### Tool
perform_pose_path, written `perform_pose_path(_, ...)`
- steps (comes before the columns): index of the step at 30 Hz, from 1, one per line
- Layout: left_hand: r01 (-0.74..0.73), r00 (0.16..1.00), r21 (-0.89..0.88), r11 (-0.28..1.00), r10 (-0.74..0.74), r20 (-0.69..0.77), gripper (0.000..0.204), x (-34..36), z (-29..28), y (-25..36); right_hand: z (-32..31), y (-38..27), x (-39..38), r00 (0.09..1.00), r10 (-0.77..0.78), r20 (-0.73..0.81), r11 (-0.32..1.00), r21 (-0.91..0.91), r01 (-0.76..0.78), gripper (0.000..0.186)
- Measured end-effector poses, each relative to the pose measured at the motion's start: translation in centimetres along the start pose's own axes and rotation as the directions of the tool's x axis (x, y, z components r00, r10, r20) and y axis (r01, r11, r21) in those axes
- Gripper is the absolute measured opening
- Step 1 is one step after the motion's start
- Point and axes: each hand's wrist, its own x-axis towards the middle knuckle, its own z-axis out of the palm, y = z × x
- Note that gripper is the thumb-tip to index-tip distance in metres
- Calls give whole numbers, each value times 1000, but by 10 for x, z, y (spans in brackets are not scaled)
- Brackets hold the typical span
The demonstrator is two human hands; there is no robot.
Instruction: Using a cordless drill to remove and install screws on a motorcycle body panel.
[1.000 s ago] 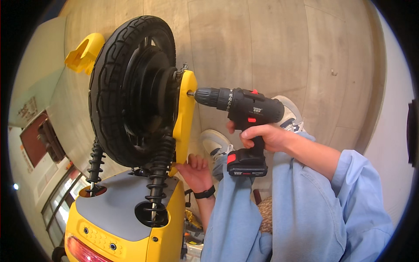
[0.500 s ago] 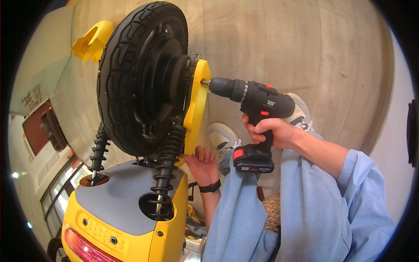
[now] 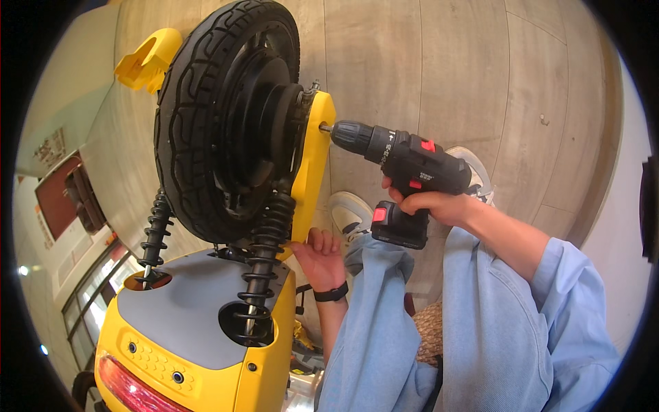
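Note:
My right hand [image 3: 436, 206] is wrapped round the grip of a black cordless drill [image 3: 425, 165] with red buttons. The drill's bit reaches a hole near the top of a long yellow cover [image 3: 314, 161] beside a black-tyred wheel [image 3: 206, 123]. At the cover's lower end, my left hand [image 3: 321, 257], with a black band at the wrist, pinches its edge; the other fingers curl. Below the wheel is a yellow and grey scooter body [image 3: 178, 312]. A black spring shock absorber [image 3: 264, 250] stands close to my left hand, a second one [image 3: 156, 230] on the wheel's far side.
Another yellow plastic part [image 3: 147, 58] lies behind the wheel at the upper left. Wood-look floor [image 3: 453, 62] spreads beyond the drill. My knees and shoes [image 3: 353, 213] are below and beside the drill. A red tail light [image 3: 137, 388] is at the lower left.
The drill has tipped: its battery end has risen and its body has turned, with the bit still at the cover's hole. My left hand has stayed at the cover's lower end.

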Motion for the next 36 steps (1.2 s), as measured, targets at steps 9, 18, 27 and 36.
perform_pose_path(9, -2, 999, 14, 1000, 2, -35, 50, 0, 4, -2, -7, -1, 2, 999, -20, 37, 999, 40, 18, 40)
perform_pose_path(18, 36, 999, 38, 999, -35, -20, 54, 2, -1, 3, -5, -4, -2, 994, -97, -45, 983, -161, 88, 45)
perform_pose_path(27, 7, 999, 3, 1000, -7, 33, 49, 3, -3, 4, -29, 19, -34, 992, 20, -127, 998, 59, -13, 49)
perform_pose_path(36, 56, 997, -42, 998, -54, 51, 37, -4, -20, -2, -24, 20, -30, 989, 150, 2, 988, -22, -150, 45)
